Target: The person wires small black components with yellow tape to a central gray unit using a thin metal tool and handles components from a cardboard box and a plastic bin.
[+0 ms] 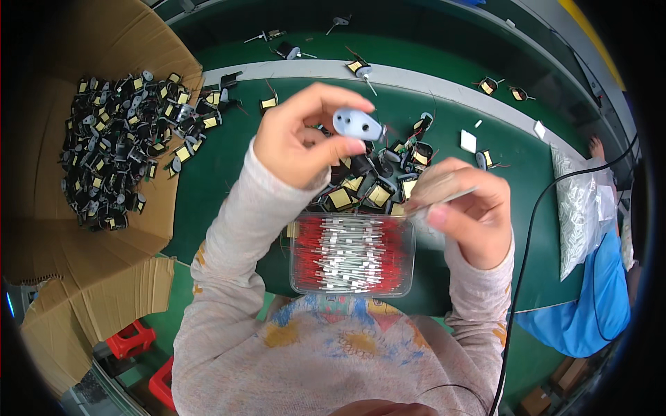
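My left hand [298,135] pinches a small motor unit by its pale blue-grey oval end plate [357,125], which has several dark holes facing me. To the right and a little lower, my right hand [479,208] is closed on a thin greyish piece [454,196], smeared by motion, so its kind cannot be made out. Beneath and between the hands lies a loose pile of black motor units with yellow patches [378,194]. Nearer to me stands a clear plastic box [295,277] filled with thin metal rods with white blocks and red ends [350,253].
A large cardboard box [156,215] full of similar units stands at left. More units [489,84] lie on the green surface beyond the grey strip [277,71]. At right are a bag of white pieces [576,215], a black cable [531,229] and blue cloth [583,298].
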Motion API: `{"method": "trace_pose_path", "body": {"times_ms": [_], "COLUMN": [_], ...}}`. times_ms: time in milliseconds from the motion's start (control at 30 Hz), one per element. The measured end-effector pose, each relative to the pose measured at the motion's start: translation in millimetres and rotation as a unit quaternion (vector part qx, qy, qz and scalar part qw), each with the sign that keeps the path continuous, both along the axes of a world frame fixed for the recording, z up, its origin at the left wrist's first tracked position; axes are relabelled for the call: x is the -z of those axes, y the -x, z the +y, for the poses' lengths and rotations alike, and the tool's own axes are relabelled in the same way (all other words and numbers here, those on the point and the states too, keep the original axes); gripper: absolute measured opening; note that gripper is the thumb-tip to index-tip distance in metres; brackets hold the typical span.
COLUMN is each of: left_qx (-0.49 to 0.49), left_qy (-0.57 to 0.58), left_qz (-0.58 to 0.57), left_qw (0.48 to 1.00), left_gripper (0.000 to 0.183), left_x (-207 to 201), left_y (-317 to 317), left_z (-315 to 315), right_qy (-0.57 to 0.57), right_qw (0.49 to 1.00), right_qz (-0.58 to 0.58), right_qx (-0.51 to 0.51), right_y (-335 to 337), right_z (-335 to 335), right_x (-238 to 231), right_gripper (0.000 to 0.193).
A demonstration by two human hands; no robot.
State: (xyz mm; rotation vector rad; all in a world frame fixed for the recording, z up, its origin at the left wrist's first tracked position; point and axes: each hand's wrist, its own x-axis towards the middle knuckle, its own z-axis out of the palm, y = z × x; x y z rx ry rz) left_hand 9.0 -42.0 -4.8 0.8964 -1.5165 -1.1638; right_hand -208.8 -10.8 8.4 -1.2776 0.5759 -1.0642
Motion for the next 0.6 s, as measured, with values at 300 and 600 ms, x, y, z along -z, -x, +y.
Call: {"method": "trace_pose_path", "body": {"times_ms": [300,600], "left_qx": [0.189,0.191], "left_qy": [0.067,0.094], "left_qz": [-0.076,-0.105], "left_qw": [0.977,0.971], "left_gripper": [0.039,0.034], "left_x": [-4.2,-4.1], "left_y": [-7.9,12.0], "left_z": [-0.8,8.7], "right_qy": [0.031,0.089], "right_qw": [0.986,0.986], "right_qz": [-0.084,-0.051], "right_qx": [0.137,0.135], "right_y": [-4.7,-12.8], "right_z": [-14.1,-14.5], "right_x": [14.3,14.1], "right_gripper": [0.021,0.015]}}
